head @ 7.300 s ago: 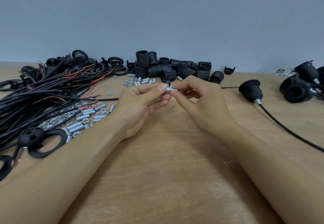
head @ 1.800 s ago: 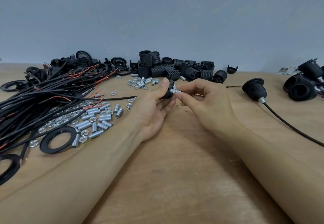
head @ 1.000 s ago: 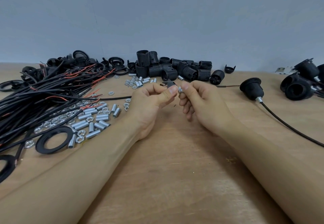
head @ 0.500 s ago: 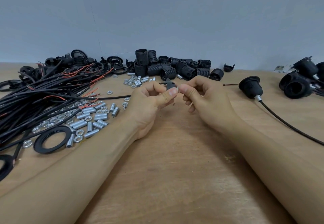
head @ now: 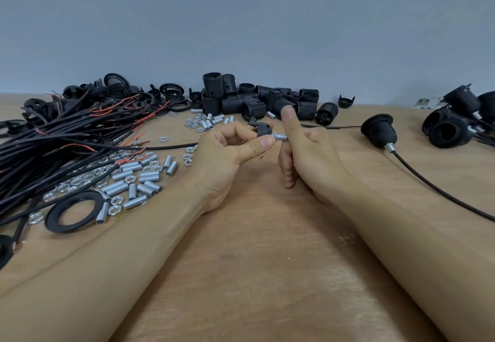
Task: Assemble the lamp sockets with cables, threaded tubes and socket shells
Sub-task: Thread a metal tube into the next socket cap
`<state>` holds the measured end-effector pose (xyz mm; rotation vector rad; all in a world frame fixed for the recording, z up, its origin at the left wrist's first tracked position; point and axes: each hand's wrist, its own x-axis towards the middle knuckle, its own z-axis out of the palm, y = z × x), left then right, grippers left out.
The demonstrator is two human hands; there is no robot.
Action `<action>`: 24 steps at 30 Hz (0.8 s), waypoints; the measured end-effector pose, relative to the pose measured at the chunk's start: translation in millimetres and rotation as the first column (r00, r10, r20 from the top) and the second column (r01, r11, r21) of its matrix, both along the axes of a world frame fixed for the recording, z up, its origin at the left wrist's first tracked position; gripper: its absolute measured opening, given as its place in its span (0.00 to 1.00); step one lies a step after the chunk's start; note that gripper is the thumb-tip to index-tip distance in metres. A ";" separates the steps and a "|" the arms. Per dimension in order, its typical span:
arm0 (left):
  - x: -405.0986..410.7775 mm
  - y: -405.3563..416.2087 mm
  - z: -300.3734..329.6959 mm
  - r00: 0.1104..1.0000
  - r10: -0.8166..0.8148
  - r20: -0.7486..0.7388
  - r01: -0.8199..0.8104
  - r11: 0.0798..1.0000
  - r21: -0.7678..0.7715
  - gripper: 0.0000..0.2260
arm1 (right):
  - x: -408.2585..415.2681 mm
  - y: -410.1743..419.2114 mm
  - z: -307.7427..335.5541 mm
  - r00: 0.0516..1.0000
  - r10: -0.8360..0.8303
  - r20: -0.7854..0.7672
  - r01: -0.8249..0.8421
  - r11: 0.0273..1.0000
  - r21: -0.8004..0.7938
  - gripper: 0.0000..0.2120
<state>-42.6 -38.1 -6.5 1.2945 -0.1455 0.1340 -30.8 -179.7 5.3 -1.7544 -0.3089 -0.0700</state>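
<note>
My left hand pinches a black socket cap above the bench, threaded tube and nut fitted; my right hand has its fingers spread. Cable and shell remain; one finished socket lies right.

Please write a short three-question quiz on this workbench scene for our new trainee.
1. True or false: the left hand grips a small black socket cap with a silver threaded tube sticking out of it.
2. Multiple choice: where is the flat black ring? A) on the right hand; B) on the table, beside the loose threaded tubes; C) on the pile of threaded socket shells.
3. Fill in: the finished socket with a cable lies to the person's ____.

Key: 1 true; 2 B; 3 right.
</note>
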 end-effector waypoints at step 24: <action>2.9 1.3 -1.3 0.999 0.033 -0.039 -0.036 0.996 -0.086 0.09 | 6.0 -11.5 2.1 1.000 0.022 0.015 -0.021 0.998 -0.067 0.24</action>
